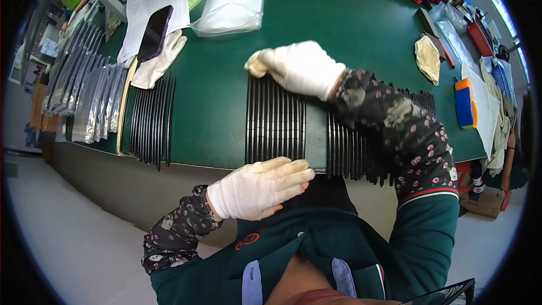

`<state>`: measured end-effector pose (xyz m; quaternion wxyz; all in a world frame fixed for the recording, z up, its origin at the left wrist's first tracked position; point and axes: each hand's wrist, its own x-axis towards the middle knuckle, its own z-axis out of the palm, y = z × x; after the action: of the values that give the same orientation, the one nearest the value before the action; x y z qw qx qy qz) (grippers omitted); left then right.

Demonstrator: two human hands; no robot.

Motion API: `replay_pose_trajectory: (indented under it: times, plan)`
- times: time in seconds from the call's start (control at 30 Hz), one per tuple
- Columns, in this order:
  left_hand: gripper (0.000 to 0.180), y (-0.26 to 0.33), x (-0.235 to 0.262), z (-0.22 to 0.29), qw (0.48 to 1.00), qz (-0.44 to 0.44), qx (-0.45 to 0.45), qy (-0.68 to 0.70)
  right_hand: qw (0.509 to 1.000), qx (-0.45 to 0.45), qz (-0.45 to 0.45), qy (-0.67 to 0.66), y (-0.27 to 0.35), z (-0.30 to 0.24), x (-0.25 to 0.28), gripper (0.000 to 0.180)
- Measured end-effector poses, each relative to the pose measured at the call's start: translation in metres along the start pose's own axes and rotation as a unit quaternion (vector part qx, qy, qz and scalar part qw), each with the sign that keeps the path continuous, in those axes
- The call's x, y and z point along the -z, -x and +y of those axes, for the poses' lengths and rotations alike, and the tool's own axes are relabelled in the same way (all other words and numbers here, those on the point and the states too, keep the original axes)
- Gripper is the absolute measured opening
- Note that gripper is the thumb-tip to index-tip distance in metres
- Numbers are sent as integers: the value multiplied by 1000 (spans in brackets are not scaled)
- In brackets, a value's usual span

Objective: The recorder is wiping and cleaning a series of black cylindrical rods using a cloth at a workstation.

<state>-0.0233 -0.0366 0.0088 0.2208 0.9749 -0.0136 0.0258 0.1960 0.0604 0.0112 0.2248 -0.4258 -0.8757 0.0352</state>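
Note:
A row of thin black rods [275,118] lies side by side on the green table in front of me. Over their far ends is my right hand [302,68], in a white glove, with its fingers curled and pressed together at the row's far left corner. Whatever those fingertips hold, if anything, is hidden. My left hand [262,188], also gloved, lies flat along the near ends at the table edge, fingers stretched out and holding nothing. Partly under my right forearm lies a second group of black rods [350,147], its near ends uneven.
More black rods [149,121] lie at the left, beside rods in clear plastic sleeves [96,101]. Beyond them are a phone [155,33], a loose glove [164,62], paper [149,3] and clear bags [231,8]. A blue and orange block [466,103] stands right.

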Motion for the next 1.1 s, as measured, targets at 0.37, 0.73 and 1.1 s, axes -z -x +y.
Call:
replay_pose_trajectory:
  times: [0.37,0.73,1.1]
  plan:
    - [72,-83,12,33,996,83,-14,10,963,-240,121,-12,48,4,84,20]
    - [85,-67,-3,30,996,42,78,-6,954,-278,109,26,97,16,94,27]
    - [73,-61,-19,24,1000,8,1,2,998,62,16,30,80,-9,26,26]
